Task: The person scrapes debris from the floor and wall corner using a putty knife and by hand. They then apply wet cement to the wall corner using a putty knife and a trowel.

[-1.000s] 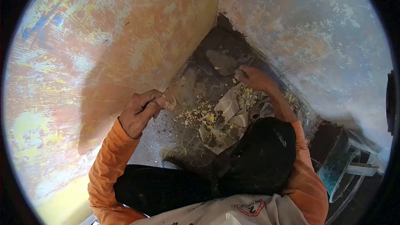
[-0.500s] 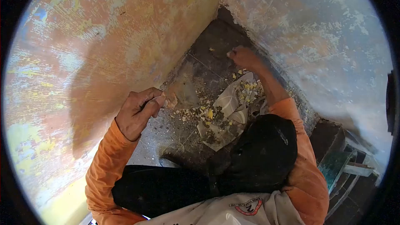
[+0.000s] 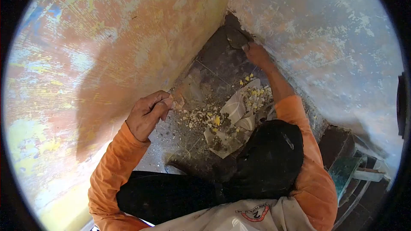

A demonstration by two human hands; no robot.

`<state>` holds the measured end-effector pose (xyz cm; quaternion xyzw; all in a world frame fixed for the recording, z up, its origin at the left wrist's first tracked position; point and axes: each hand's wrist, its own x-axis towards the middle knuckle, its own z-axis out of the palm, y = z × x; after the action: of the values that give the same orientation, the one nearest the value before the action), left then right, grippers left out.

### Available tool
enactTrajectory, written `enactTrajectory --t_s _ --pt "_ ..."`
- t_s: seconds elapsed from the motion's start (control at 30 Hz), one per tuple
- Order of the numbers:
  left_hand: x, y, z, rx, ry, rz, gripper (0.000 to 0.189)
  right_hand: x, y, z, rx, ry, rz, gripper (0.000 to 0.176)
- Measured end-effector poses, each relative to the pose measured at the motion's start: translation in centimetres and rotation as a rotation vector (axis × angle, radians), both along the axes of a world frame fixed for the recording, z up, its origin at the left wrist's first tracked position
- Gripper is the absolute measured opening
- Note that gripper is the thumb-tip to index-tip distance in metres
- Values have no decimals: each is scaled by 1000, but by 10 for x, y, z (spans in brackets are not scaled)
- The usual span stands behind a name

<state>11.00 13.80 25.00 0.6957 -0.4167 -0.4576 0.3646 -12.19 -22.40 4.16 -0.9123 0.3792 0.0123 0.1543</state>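
My left hand [image 3: 147,113] is closed near the painted wall on the left, thumb and fingers pinching a thin, pale orange flat piece [image 3: 177,102] whose far end blends into the floor. Stretched toward the corner, my right hand [image 3: 257,55] grips a dark flat scraper [image 3: 236,37] by its near end; the blade lies low at the base of the walls. Between the hands, paint chips [image 3: 217,120] and crumbs cover the dark tiled floor. A crumpled pale sheet [image 3: 235,107] beside my knee carries more yellow and white flakes.
The scuffed orange-yellow wall [image 3: 128,38] on the left and the patchy grey-blue wall [image 3: 308,30] on the right meet at the corner. My bent knee [image 3: 274,158] is close to the sheet. A green and white wooden frame [image 3: 349,173] stands at lower right.
My right hand has moved farther toward the corner and slightly right, and the scraper's blade now shows clearly there. My left hand has shifted slightly right, still pinching the flat piece.
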Motion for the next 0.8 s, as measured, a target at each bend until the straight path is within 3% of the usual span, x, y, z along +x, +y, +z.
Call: enactTrajectory --t_s 0.07,0.13,0.27,0.33,0.37,0.43,0.53,0.67,0.73,0.8 --pt "2 1 -5 8 37 24 27 -10 21 5 45 -9 -87 43" --pt "3 -1 -6 88 128 62 27 -32 46 7 -65 -162 -228 46" --pt "1 -10 -15 96 158 87 25 -69 83 13 -126 -260 -235 51" --pt "-1 -14 -15 76 262 47 25 -82 101 6 -366 -405 -173 49" --pt "-2 -16 -17 74 250 59 25 -83 113 16 -362 -419 -164 49" --pt "-7 -20 -18 72 349 41 25 -80 140 53 12 -675 -154 46" --pt "-18 -27 -15 75 441 38 29 -67 168 60 164 -758 -202 48" --pt "-24 -29 3 120 459 -5 29 -51 180 58 225 -781 -102 52" --pt "-28 -30 18 66 423 14 26 -47 181 44 -103 -840 110 53" --pt "-25 -25 21 48 419 31 24 -52 184 42 -38 -813 64 54"
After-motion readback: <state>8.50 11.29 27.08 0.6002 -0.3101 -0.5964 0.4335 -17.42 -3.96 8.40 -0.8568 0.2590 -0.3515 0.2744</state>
